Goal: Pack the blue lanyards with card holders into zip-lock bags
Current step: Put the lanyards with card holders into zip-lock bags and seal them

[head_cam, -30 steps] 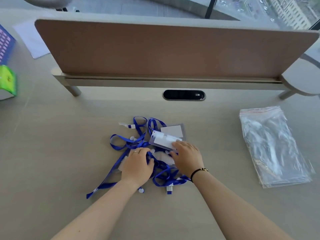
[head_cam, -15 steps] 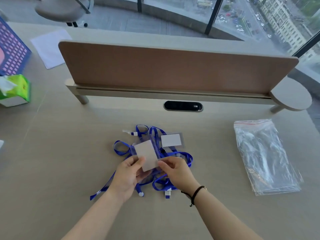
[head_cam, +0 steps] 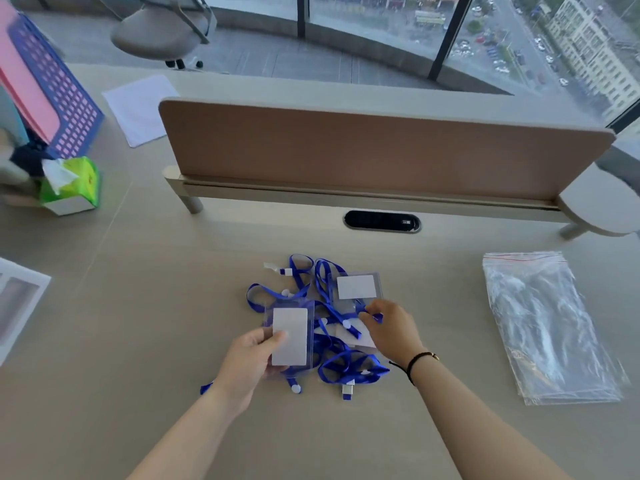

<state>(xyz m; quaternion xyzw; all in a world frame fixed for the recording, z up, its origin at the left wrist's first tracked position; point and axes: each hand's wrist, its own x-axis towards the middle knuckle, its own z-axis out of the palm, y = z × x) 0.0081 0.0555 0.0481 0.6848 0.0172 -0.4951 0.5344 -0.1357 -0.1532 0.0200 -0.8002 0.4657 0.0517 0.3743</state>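
Observation:
A tangle of blue lanyards (head_cam: 343,365) lies in the middle of the desk. My left hand (head_cam: 247,362) holds a clear card holder with a white card (head_cam: 290,336), thumb on its face, lifted a little over the pile. My right hand (head_cam: 389,329) pinches a blue strap at the pile's right side. A second card holder (head_cam: 356,287) lies flat at the back of the pile. A stack of clear zip-lock bags (head_cam: 543,323) lies to the right, apart from both hands.
A brown divider panel (head_cam: 381,150) runs across the desk behind the pile, with a black cable slot (head_cam: 382,221) in front of it. A green tissue box (head_cam: 71,185) and a blue mesh file holder (head_cam: 59,102) stand far left. Printed paper (head_cam: 17,299) lies at the left edge.
My left hand has lifted one card holder out of the pile and turned it upright. My right hand let go of it and moved right onto a strap. The view tilted up.

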